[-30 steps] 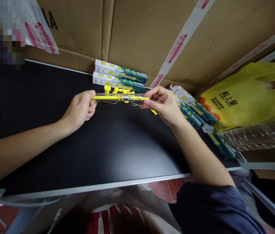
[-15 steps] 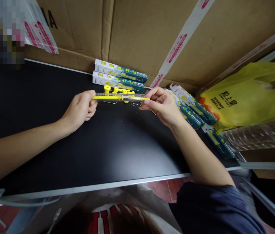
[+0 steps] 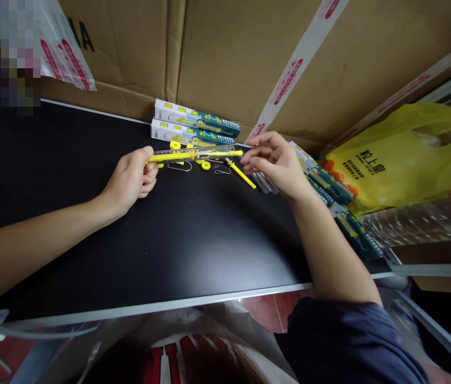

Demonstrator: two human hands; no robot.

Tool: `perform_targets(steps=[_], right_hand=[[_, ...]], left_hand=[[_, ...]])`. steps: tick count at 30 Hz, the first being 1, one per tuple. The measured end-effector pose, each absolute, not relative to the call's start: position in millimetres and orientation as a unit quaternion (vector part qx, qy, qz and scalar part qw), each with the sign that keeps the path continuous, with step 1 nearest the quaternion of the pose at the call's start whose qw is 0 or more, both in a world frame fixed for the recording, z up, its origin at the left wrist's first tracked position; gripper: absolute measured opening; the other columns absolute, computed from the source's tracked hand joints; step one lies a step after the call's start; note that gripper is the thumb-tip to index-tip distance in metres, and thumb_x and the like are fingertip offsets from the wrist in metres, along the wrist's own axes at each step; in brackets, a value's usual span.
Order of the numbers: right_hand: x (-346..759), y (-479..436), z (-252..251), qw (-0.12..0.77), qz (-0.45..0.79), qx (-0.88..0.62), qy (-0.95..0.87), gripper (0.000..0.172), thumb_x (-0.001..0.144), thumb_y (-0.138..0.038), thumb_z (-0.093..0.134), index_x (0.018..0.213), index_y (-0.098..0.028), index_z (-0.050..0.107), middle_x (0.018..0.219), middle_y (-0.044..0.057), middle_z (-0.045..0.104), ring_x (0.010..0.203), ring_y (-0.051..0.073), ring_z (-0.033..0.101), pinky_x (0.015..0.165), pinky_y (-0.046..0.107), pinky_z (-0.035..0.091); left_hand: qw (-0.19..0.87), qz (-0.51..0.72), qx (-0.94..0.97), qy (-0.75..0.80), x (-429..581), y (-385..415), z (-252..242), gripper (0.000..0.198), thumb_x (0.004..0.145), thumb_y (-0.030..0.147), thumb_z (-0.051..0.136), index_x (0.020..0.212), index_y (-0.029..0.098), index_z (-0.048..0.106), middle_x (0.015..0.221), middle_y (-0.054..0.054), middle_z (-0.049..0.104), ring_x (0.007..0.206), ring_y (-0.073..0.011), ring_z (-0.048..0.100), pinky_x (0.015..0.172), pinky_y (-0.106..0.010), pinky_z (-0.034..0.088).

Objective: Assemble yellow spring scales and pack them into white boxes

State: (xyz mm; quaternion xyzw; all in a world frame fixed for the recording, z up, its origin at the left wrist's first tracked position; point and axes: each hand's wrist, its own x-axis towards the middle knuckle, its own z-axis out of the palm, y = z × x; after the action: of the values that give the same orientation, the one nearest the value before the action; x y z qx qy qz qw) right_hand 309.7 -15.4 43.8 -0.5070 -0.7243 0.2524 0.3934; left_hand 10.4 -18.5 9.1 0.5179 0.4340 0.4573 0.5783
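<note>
My left hand (image 3: 131,178) grips the left end of a long clear tube with a yellow rod inside (image 3: 193,155), held level just above the black table (image 3: 89,234). My right hand (image 3: 275,165) hovers at the tube's right end, fingers loosely spread, off the tube. Under the tube lie small yellow parts (image 3: 205,165), a loose yellow rod (image 3: 241,174) and thin wire clips (image 3: 180,167). A clear piece (image 3: 265,184) lies under my right palm.
Two teal-and-white packaged boxes (image 3: 195,125) lie against the cardboard cartons (image 3: 229,58) at the back. More such packages (image 3: 337,202) fan out on the right beside a yellow plastic bag (image 3: 405,154). A clear bottle (image 3: 421,224) lies at the right edge.
My right hand has let go of the tube's right end and lifted slightly, opening its fingers. My left hand still holds the tube, its free end tipped a little up.
</note>
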Motion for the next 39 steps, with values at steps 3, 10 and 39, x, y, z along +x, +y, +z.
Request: perform_targets(steps=[3,10,39], right_hand=[[325,-7,41,0.309,-0.007,-0.601,-0.738,0.013,0.082,-0.022,0.059,0.096,-0.022,0.060,0.084,0.006,0.069,0.079,0.022,0.065,0.076,0.040,0.053],[329,-4,35,0.185,-0.087,-0.618,-0.759,0.007,0.084,-0.017,0.056,0.083,-0.020,0.063,0.083,0.010,0.071,0.077,0.026,0.062,0.069,0.037,0.044],[302,49,13,0.210,0.026,-0.532,-0.820,0.017,0.080,-0.021,0.069,0.091,-0.023,0.057,0.095,0.007,0.065,0.093,0.026,0.062,0.091,0.050,0.054]], left_hand=[[0.582,0.464,0.507,0.435,10,-20,12,0.033,0.098,0.028,0.035,0.066,0.021,0.030,0.048,0.009,0.024,0.035,-0.0039,0.021,0.037,-0.019,0.014],[0.584,0.468,0.502,0.434,10,-23,15,0.037,0.101,0.027,0.033,0.065,0.020,0.030,0.049,0.008,0.024,0.037,-0.0037,0.022,0.039,-0.022,0.013],[0.586,0.492,0.488,0.419,13,-22,12,0.035,0.093,0.031,0.042,0.062,0.021,0.031,0.047,0.009,0.025,0.035,-0.0046,0.021,0.035,-0.018,0.014]])
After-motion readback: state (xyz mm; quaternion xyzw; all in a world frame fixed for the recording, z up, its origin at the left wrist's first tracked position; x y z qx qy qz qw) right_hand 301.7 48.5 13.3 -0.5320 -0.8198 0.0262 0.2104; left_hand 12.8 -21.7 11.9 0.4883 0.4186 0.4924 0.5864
